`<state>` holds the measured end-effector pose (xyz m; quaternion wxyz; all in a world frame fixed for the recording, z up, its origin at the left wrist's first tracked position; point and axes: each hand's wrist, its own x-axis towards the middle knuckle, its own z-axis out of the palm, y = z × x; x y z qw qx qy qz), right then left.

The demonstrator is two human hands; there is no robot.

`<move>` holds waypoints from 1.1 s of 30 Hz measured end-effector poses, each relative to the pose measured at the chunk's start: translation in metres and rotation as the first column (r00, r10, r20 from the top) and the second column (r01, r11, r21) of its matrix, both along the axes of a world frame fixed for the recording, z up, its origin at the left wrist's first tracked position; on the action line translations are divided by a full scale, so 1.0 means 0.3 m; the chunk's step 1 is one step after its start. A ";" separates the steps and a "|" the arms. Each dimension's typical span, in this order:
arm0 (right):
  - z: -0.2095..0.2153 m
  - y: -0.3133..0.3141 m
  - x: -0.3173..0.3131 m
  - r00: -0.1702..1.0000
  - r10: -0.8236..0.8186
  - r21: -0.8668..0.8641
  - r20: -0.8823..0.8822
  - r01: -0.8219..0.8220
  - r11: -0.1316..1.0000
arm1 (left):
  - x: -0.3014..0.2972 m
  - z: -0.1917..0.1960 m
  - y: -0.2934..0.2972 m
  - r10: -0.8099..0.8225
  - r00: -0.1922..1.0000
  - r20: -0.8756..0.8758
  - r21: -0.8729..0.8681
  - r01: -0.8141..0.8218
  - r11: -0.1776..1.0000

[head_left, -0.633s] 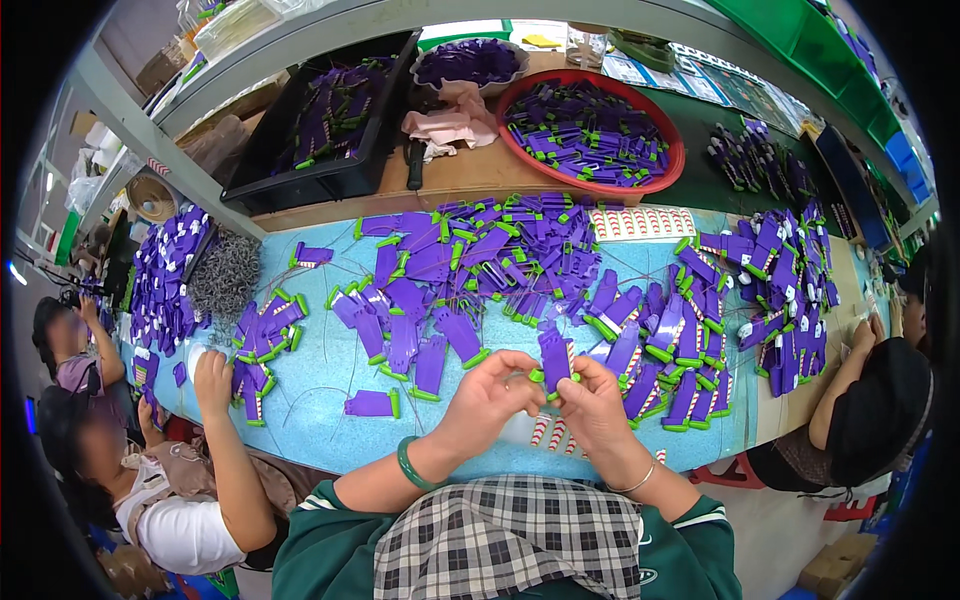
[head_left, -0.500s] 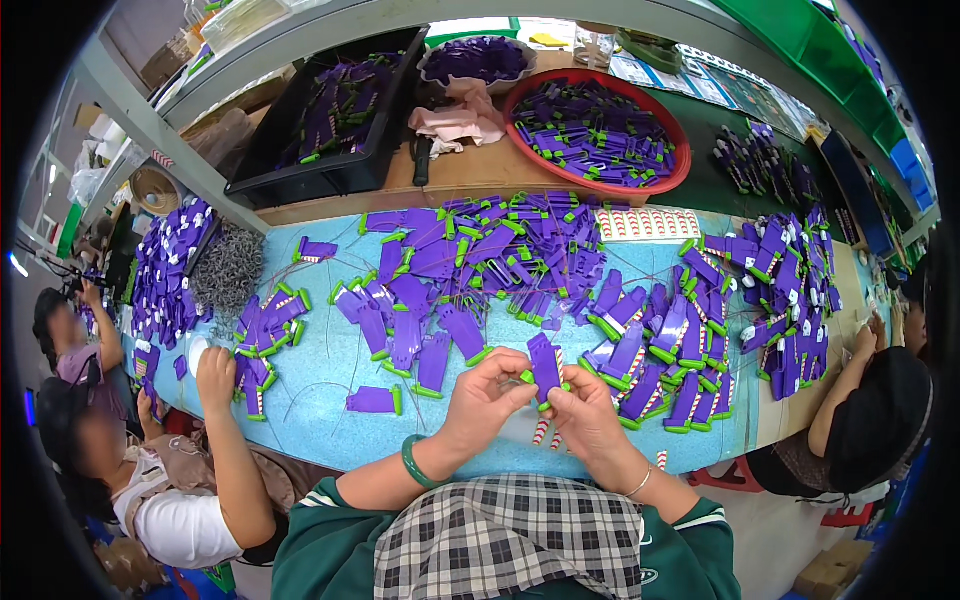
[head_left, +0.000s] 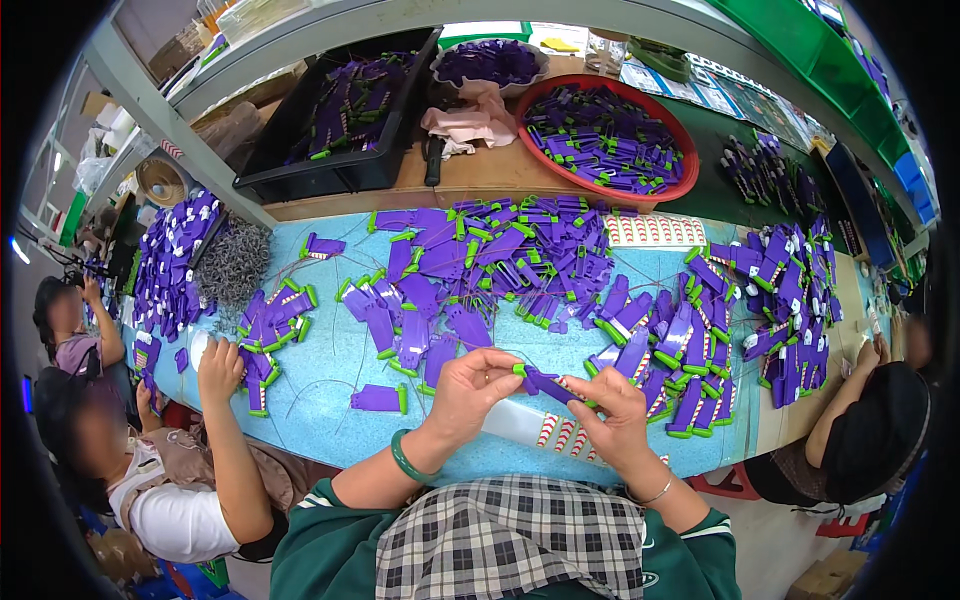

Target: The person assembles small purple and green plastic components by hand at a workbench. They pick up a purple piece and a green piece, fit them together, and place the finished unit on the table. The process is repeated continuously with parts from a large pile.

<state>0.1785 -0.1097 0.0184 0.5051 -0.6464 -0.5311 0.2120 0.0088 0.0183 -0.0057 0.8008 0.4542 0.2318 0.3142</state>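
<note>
A small purple plastic piece (head_left: pixel 545 382) with a green end is being held just above the near edge of the light blue table (head_left: pixel 330 370), pinched between both of the person's hands. The left hand (head_left: pixel 470 385) is gripping its green-tipped end with thumb and fingertips closed around it, a green bangle (head_left: pixel 408 462) sitting on that wrist, while the right hand (head_left: pixel 612 410) is clasping the other end from below, fingers curled onto it, a thin bracelet (head_left: pixel 655 494) showing on that wrist. Just beneath the hands a sheet of red-and-white striped stickers (head_left: pixel 560 434) is lying on the table. Beyond the hands, a wide heap of purple and green pieces (head_left: pixel 500 260) is spreading across the middle of the table, with another heap (head_left: pixel 770 290) lying to the right. A second sticker sheet (head_left: pixel 655 231) is resting between those heaps. Further back, a red round basin (head_left: pixel 680 185) is holding more purple pieces beside a black tray (head_left: pixel 300 180) with similar parts, and a pink cloth (head_left: pixel 470 120) is lying between them. At the left edge a co-worker's hand (head_left: pixel 220 365) is resting on the table beside a small pile of pieces (head_left: pixel 270 320), with a bundle of thin grey wires (head_left: pixel 232 265) behind it. Another person's hand (head_left: pixel 868 352) is reaching in at the far right.
</note>
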 end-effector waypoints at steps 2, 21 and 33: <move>0.017 -0.003 0.049 0.993 0.108 -0.154 -0.054 -0.116 0.981 | -0.020 -0.008 0.001 -0.078 0.995 -0.066 0.023 0.080 0.997; 0.055 0.102 0.030 0.916 0.400 -0.033 -0.023 -0.401 0.916 | -0.022 0.113 0.000 -0.039 0.937 -0.346 0.663 0.274 0.697; -0.042 0.295 0.162 0.490 0.169 -0.092 0.855 -0.177 0.980 | -0.117 0.228 0.098 0.366 0.928 -0.068 0.240 -0.340 0.909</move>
